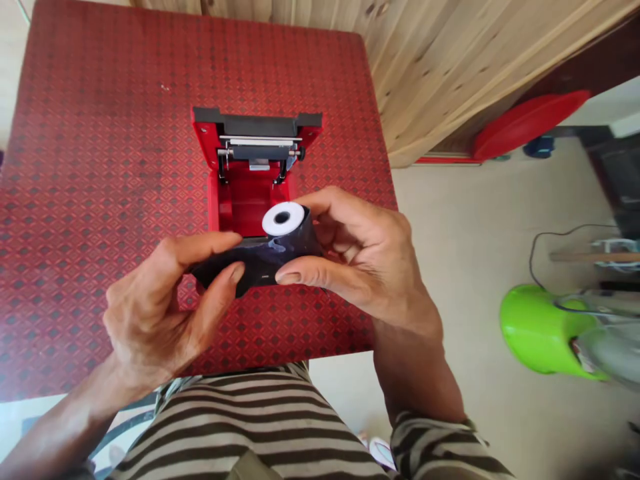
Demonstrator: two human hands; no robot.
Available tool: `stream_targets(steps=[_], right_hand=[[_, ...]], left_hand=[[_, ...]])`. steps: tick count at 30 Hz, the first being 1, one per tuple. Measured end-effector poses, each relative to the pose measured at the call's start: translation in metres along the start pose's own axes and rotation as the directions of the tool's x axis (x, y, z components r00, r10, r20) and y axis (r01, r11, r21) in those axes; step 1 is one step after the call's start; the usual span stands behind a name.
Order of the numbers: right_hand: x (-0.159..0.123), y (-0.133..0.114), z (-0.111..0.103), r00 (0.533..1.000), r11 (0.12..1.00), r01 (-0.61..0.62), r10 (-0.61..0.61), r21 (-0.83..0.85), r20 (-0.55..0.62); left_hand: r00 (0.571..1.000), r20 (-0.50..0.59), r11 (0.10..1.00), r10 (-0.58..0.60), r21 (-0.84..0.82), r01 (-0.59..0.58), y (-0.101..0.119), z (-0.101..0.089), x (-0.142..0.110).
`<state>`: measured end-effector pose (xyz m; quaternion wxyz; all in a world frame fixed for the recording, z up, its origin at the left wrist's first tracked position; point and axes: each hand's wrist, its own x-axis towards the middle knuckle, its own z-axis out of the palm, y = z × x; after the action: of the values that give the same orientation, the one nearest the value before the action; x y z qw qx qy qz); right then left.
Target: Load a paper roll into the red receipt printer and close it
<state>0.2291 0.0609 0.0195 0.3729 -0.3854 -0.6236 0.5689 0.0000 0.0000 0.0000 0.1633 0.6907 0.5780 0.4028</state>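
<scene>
A white paper roll with a dark core hole, wrapped in a dark glossy sheet, is held over the table. My right hand grips the roll, fingers behind it and thumb on the dark wrapper in front. My left hand pinches the loose left end of that wrapper between thumb and forefinger. Just beyond the hands stands a red receipt printer, its lid raised and a roller showing inside the lid. The roll and my hands hide the printer's near part.
The table has a red patterned cover and ends close to my body. Wooden panelling rises behind it. To the right on the floor are a bright green bin and a cable; a red round object is farther back.
</scene>
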Motion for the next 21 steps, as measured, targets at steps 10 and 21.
stream_targets(steps=[10,21], right_hand=[[-0.020,0.005,-0.008,0.965,0.938,-0.232,0.188,0.259,0.181],[-0.021,-0.015,-0.017,0.979,0.968,-0.159,0.181,-0.196,0.096]], left_hand=[[0.978,0.097,0.950,0.186,-0.270,-0.154,0.015,0.001,-0.017],[0.980,0.165,0.949,0.115,-0.309,-0.060,0.014,0.003,-0.028]])
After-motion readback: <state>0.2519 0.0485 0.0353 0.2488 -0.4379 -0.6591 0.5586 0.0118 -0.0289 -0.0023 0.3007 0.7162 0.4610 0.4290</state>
